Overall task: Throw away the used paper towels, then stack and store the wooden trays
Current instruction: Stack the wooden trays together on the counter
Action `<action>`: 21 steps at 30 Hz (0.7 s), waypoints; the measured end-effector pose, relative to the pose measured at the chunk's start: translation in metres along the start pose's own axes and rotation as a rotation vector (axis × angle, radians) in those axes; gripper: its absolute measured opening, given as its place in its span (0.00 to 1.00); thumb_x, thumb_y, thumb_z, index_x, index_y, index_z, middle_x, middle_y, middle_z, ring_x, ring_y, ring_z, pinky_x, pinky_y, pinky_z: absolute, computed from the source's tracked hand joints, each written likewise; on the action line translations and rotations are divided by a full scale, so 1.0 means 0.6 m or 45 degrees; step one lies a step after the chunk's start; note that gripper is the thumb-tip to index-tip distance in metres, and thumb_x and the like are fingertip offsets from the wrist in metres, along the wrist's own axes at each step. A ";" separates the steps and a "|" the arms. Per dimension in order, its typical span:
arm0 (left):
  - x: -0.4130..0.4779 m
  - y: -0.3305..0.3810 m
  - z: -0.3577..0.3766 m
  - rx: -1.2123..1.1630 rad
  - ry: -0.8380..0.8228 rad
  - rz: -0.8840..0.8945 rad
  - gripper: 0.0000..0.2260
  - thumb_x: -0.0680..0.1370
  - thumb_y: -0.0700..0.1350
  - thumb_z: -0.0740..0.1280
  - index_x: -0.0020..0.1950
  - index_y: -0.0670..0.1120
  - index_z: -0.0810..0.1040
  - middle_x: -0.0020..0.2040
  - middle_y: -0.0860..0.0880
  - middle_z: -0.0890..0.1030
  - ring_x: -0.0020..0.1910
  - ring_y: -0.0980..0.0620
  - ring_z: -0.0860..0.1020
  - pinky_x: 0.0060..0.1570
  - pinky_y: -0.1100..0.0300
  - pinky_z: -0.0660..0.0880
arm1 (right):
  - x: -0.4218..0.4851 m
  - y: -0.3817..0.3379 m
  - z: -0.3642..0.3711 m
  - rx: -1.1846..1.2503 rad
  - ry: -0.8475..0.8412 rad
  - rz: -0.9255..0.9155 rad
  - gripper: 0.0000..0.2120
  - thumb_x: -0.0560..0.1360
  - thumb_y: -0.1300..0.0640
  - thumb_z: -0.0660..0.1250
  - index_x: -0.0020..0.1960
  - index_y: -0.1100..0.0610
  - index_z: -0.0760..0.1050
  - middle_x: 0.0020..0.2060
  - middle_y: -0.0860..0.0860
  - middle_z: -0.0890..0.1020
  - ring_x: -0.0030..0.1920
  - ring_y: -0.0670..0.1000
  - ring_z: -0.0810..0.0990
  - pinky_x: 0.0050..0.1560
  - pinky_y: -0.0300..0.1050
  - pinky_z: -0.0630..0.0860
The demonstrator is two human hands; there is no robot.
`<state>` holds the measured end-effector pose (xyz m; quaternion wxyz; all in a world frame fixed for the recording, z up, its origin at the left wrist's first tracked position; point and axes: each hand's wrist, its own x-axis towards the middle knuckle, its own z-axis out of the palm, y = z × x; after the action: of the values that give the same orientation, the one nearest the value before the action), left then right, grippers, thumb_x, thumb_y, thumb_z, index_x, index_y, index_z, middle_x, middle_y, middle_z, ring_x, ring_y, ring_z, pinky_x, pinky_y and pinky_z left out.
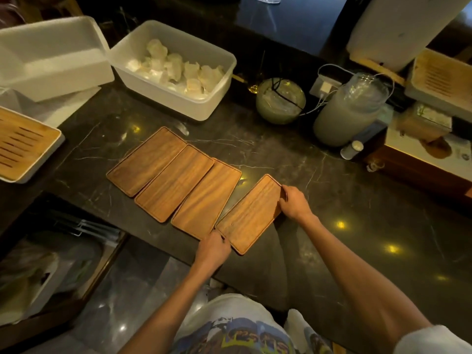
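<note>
Two hands are on the rightmost wooden tray (251,213): my right hand (293,203) has its grip pinched on the tray's far right edge, and my left hand (213,249) curls its fingers over the near left corner, so both are grasping that one tray. It lies flat on the dark marble bench (319,195), angled, its left edge touching or just overlapping the next tray (207,198). Two more trays (175,182) (146,160) lie side by side to the left, four in a row.

I judge these thin, stiff and light, with a low raised rim that gives the fingers purchase; smooth wood on polished stone should slide easily, so lifting by opposite edges looks safest, and stacked rims should nest.

No paper towels sit on the trays. Far left, an open white bin (219,80) holds crumpled white pieces. A glass bowl (281,100) and a tall jar (350,111) with cables stand far right, well apart. Near left, below the bench edge, an open drawer (63,264) holds bags; it may be where things go, though I cannot tell.
</note>
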<state>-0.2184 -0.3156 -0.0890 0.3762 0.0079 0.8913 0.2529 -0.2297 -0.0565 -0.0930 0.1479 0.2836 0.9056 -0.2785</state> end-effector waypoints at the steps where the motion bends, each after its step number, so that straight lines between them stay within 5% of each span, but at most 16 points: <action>1: -0.001 0.004 0.009 -0.048 -0.024 -0.021 0.16 0.79 0.49 0.60 0.60 0.39 0.74 0.60 0.37 0.78 0.60 0.37 0.76 0.57 0.51 0.73 | -0.006 0.011 0.004 0.005 0.051 -0.017 0.14 0.78 0.57 0.63 0.62 0.58 0.76 0.58 0.57 0.80 0.59 0.57 0.78 0.60 0.52 0.76; 8: -0.016 0.031 0.071 -0.160 0.128 -0.126 0.11 0.79 0.42 0.61 0.58 0.37 0.67 0.58 0.35 0.76 0.57 0.36 0.76 0.55 0.46 0.74 | -0.091 0.148 0.021 0.107 0.227 0.115 0.05 0.78 0.56 0.62 0.49 0.58 0.72 0.48 0.57 0.80 0.49 0.59 0.79 0.45 0.49 0.72; 12: -0.044 0.068 0.126 -0.046 0.205 -0.072 0.11 0.79 0.42 0.61 0.58 0.38 0.68 0.59 0.35 0.72 0.57 0.35 0.74 0.55 0.47 0.71 | -0.159 0.254 0.016 0.217 0.224 0.152 0.05 0.78 0.60 0.62 0.53 0.59 0.73 0.50 0.57 0.79 0.51 0.59 0.78 0.50 0.53 0.75; 17: -0.088 0.150 0.240 0.078 0.291 0.058 0.08 0.78 0.39 0.62 0.56 0.41 0.70 0.57 0.38 0.73 0.53 0.37 0.76 0.53 0.46 0.74 | -0.242 0.398 0.004 0.338 0.307 0.257 0.03 0.79 0.59 0.61 0.52 0.56 0.72 0.49 0.54 0.78 0.46 0.52 0.77 0.42 0.47 0.71; 21: -0.114 0.232 0.322 0.213 0.281 0.204 0.09 0.77 0.40 0.65 0.56 0.43 0.70 0.56 0.40 0.73 0.53 0.37 0.76 0.51 0.46 0.73 | -0.307 0.511 -0.018 0.479 0.372 0.390 0.04 0.78 0.62 0.62 0.52 0.58 0.72 0.46 0.55 0.79 0.47 0.56 0.78 0.45 0.53 0.75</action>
<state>-0.0639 -0.1221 -0.0936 0.2525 0.0826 0.9417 0.2063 0.0982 0.0804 -0.1348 0.0009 0.4766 0.7963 -0.3724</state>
